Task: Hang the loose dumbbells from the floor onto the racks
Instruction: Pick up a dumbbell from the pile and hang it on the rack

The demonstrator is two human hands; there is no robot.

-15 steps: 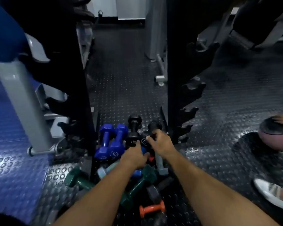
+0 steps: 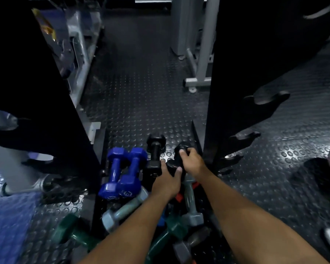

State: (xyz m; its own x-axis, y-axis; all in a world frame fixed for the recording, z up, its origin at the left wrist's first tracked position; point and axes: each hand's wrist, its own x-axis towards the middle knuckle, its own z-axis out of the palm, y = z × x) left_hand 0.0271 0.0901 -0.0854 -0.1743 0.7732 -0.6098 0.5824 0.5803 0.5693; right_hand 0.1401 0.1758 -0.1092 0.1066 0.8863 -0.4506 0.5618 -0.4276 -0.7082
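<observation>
Studded rubber flooring (image 2: 141,96) bears a black dumbbell (image 2: 176,161) by the right rack (image 2: 234,92) — both hands have closed further: right hand (image 2: 192,161) grips its far head, left hand (image 2: 167,182) its near end, handle hidden.

pretty dim shot, glare on the studded floor (image 2: 141,103), racks pitch black, edges warped and smeary.
</observation>
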